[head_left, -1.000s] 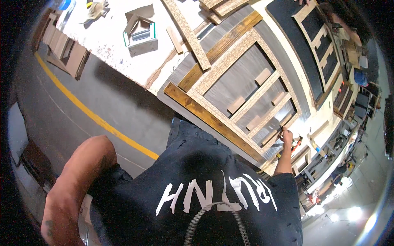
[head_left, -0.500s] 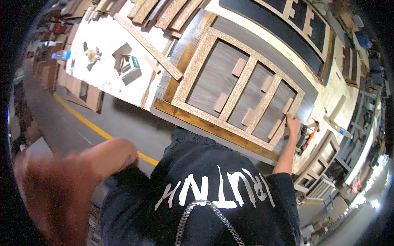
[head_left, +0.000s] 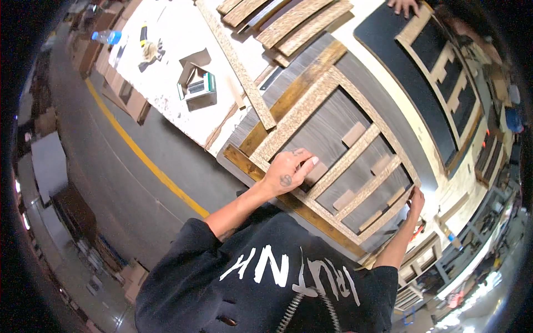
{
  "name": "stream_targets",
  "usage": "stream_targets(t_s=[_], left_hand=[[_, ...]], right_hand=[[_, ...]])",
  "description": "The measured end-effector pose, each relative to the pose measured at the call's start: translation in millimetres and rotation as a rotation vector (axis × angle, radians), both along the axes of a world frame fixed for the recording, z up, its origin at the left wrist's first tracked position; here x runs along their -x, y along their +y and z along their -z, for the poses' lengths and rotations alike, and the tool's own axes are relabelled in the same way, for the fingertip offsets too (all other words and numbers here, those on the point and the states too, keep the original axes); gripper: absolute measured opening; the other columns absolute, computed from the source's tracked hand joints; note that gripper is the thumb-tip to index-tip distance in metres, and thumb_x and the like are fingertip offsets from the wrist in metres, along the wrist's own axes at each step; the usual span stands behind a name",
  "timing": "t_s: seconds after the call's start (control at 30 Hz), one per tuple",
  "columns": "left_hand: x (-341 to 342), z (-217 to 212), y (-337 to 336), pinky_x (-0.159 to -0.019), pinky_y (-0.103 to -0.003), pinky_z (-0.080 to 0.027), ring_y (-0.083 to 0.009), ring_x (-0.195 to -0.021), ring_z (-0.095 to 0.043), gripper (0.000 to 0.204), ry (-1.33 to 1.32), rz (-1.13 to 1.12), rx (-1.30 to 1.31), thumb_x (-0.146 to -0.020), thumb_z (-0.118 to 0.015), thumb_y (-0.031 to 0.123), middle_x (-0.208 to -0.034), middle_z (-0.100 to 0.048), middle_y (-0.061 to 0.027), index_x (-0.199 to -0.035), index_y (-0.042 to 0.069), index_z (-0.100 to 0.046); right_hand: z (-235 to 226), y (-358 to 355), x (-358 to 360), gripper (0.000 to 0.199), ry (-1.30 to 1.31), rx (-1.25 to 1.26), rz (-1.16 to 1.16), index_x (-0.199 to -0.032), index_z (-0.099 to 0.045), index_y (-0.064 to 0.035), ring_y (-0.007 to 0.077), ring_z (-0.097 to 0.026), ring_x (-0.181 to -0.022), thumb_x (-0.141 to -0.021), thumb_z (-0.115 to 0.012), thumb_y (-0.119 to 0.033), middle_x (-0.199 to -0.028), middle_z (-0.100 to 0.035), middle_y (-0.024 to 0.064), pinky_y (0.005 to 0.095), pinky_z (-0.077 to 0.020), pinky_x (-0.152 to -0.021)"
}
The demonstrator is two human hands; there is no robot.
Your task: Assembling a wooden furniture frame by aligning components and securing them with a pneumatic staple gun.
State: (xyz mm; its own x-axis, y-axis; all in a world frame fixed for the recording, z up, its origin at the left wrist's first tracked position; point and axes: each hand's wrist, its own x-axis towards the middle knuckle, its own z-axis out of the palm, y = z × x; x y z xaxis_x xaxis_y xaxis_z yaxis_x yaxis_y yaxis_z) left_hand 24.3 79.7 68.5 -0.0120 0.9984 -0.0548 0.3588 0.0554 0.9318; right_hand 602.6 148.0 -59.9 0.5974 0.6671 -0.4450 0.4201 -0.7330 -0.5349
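A particleboard frame (head_left: 363,141) with two crossbars lies on a grey wood-grain panel (head_left: 366,83). Small flat wood blocks (head_left: 353,135) sit against its bars inside the openings. My left hand (head_left: 290,171) is over the near rail at the frame's left part, fingers curled and thumb stretched along toward a block; the palm side is hidden. At the frame's right end, my right hand (head_left: 416,201) has its fingers bent around the outer rail. Brown-stained strips (head_left: 302,83) run beneath the frame along the panel's left and near sides.
On the white tabletop at left are an open small box (head_left: 200,91), a yellow-and-black tool (head_left: 144,34) and a bottle (head_left: 106,37). Particleboard strips (head_left: 294,25) are stacked at the far side. Another person's hand (head_left: 404,6) rests by a black panel (head_left: 388,55) with a similar frame.
My left hand, blurred and away at lower left before, has come onto the frame's near rail. My right hand stays at the frame's right end. The view has turned.
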Motion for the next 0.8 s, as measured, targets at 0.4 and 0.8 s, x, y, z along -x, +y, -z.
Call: stream_targets(t_s=[0.4, 0.8], left_hand=[[79.2, 37.7, 33.9, -0.066, -0.036, -0.051, -0.0291, -0.071, -0.066, 0.023, -0.033, -0.148, 0.258, -0.096, -0.058, 0.018, -0.083, -0.067, -0.0163, -0.095, -0.002, -0.069], [-52.0, 101.7, 175.6, -0.112, -0.048, -0.032, -0.0339, -0.124, -0.049, 0.043, 0.544, 0.403, -0.431, -0.095, -0.057, 0.021, -0.131, -0.053, -0.016, -0.134, 0.004, -0.049]], right_hand=[[-9.6, 15.0, 8.7, 0.09, -0.536, 0.217, -0.085, -0.1, -0.062, 0.0139, 0.0299, -0.062, -0.08, -0.084, -0.052, -0.074, -0.09, -0.066, 0.0208, 0.0405, -0.0494, -0.08], [-12.5, 18.1, 27.4, 0.083, -0.445, 0.239, -0.183, -0.112, -0.059, 0.0132, 0.0448, -0.06, -0.107, -0.085, -0.058, -0.065, -0.11, -0.064, 0.0335, 0.0449, -0.0448, -0.094]])
